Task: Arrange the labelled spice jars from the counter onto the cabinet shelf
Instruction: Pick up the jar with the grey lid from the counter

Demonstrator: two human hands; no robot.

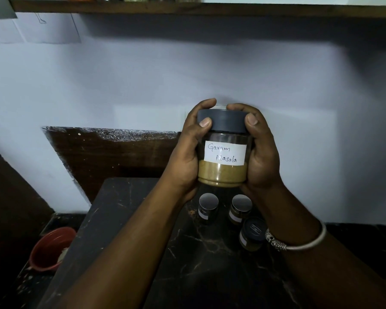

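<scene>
Jar in hand: the Garam Masala jar (pixel 222 150) is held upright in mid-air above the counter (pixel 210 253), its long axis vertical, grey lid up and label facing the camera.
Fill: brownish powder fills roughly the lower third; the glass above it is clear.
Left hand: the left hand (pixel 187 152) wraps the jar's 9 o'clock side, thumb pressed on the lid's front edge, fingers curled over the top.
Right hand: the right hand (pixel 262 152) clasps the 3 o'clock side in mirror fashion, thumb on the lid rim; a bangle (pixel 299 241) sits on that wrist.
Nearer hand: neither; both hold the jar equally.
Key relation: the shelf (pixel 187 8) lies at 12 o'clock from the jar, well apart and much higher, its dark front edge running left to right across the top of the view.
Likely next move: a straight lift toward 12 o'clock with the jar kept upright, by judgement.
Shelf contents: only the bases of a few items show above the edge; what they are cannot be told.
Jars waiting: three smaller jars (pixel 240 209) stand on the counter at 6 o'clock below the held jar, close together.
Further out: a red bowl (pixel 51 248) sits low at 8 o'clock, off the counter.
</scene>
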